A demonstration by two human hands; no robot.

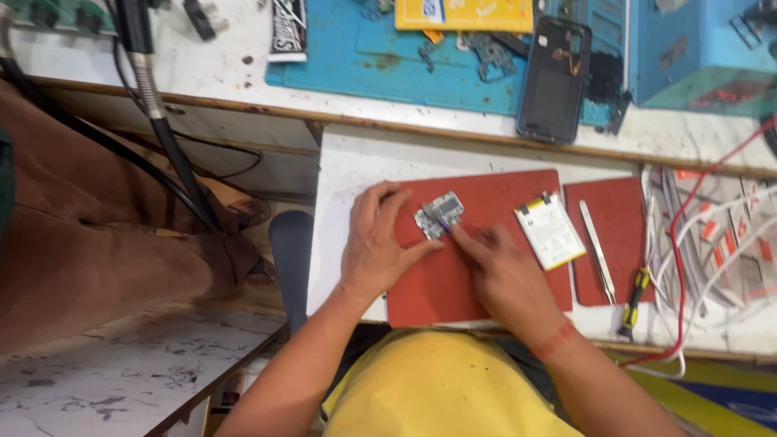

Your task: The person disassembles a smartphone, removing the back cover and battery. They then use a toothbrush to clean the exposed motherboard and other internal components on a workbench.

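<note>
**Both hands on a small circuit board**

Left hand (379,243) spread flat, fingertips pinning the circuit board (438,215) on the red mat (453,283). Right hand (503,271) loosely curled, forefinger stretched out onto the board's lower edge. Just right of it, a white battery (549,231); further right, tweezers (598,251) on a second red mat (619,218), then a yellow-handled screwdriver (633,303). Above, a dark phone shell (554,79) on the blue mat (364,65).

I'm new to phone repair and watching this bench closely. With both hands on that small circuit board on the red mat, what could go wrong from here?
1. The circuit board is pinned only by the left hand and right hand; it might skid off the red mat.
2. The battery lies close beside the right hand and could get knocked.
3. The tweezers and screwdriver sit near the table edge and may roll off.
</note>
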